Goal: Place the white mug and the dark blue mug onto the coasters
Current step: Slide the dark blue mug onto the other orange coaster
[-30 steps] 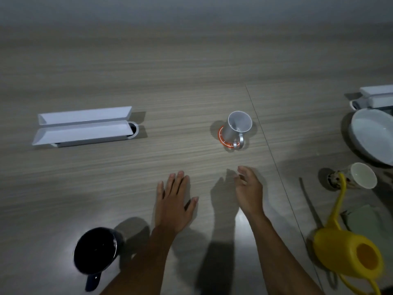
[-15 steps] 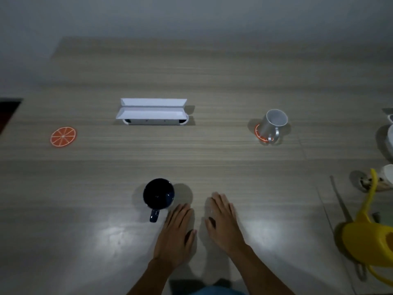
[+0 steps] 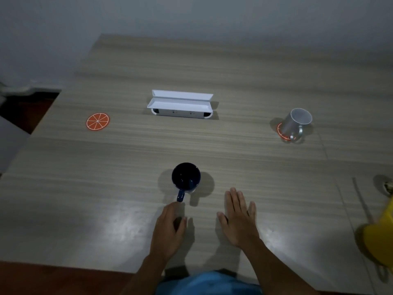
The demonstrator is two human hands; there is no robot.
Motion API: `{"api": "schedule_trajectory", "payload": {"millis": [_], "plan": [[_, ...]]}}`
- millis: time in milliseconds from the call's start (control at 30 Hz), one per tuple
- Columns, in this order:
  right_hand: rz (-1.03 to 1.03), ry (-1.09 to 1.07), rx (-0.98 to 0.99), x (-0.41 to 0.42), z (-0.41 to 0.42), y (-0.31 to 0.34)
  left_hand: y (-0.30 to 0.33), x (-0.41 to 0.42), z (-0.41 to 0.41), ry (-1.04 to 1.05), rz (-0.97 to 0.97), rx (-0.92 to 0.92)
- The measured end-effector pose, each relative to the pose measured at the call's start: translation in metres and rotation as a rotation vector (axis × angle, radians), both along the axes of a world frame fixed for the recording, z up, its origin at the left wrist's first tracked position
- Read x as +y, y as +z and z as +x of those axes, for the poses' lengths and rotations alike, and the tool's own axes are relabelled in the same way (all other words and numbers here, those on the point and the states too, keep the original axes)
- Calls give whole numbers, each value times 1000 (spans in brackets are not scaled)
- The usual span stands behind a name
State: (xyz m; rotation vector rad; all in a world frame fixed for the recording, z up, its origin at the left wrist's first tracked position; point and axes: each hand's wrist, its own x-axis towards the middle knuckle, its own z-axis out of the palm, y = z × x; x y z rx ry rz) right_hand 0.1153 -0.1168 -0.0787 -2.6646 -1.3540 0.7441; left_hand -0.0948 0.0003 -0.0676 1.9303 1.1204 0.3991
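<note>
— Scanning from the biggest thing down: what does the wooden table point(image 3: 244, 86) carry right now?

— A white open box point(image 3: 180, 104) at the middle, far side. To its right the white mug point(image 3: 296, 124) stands on a red-rimmed coaster point(image 3: 281, 133), which shows only as an arc at the mug's foot. So I judge that half of the task done.

— And the other mug?

— The dark blue mug point(image 3: 186, 177) stands upright on bare wood near the front, handle toward the person. Its target, the orange slice coaster point(image 3: 97, 122), lies far off to the left with nothing on it.

— The hands?

— The left hand point(image 3: 169, 228) sits just short of the handle, fingers loosely curled, gripping nothing. The right hand point(image 3: 239, 216) lies flat, fingers spread, also gripping nothing.

— So which step is in hand?

— The reach for the blue mug, I'd say. Next the left hand needs to close on the handle or body, lift clear, carry left and away, then set the base centred on the orange disc.
</note>
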Motion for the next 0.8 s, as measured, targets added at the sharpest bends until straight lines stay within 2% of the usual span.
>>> {"api": "schedule_trajectory", "payload": {"millis": [133, 233, 333, 433, 567, 800], "plan": [[-25, 10, 19, 1, 1, 3, 23, 13, 11, 195, -254, -201], [-13, 4, 13, 2, -1, 6, 37, 24, 19, 234, -330, -296], [16, -27, -13, 4, -6, 11, 43, 28, 25, 214, -417, -312], [25, -64, -10, 10, -12, 16, 44, 28, 28, 170, -453, -297], [15, -92, -24, 18, -22, 22, 44, 34, 25, 250, -526, -385], [105, 61, -52, 68, -54, 28, 47, 72, 0, 380, -537, -515]]}}
